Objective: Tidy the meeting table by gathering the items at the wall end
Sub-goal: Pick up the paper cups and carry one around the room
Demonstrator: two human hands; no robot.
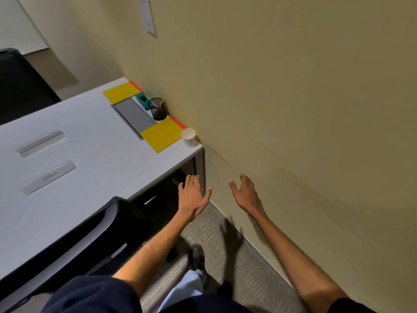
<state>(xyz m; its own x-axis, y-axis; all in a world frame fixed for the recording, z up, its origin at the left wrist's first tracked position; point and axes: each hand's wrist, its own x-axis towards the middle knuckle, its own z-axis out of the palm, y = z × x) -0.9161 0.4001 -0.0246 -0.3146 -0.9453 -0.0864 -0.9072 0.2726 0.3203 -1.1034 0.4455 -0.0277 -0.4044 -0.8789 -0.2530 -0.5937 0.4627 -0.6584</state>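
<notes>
**Items at the wall end, both hands bare**

A black mesh pot holds a yellow pen and darker bits too small to tell. Beside it, a white paper cup stands at the table corner, its contents unclear. Two yellow folders lie flat against the wall, red edges showing beneath. A teal item is half hidden behind the pot. The left hand and right hand are spread, holding nothing, below the table edge.
</notes>
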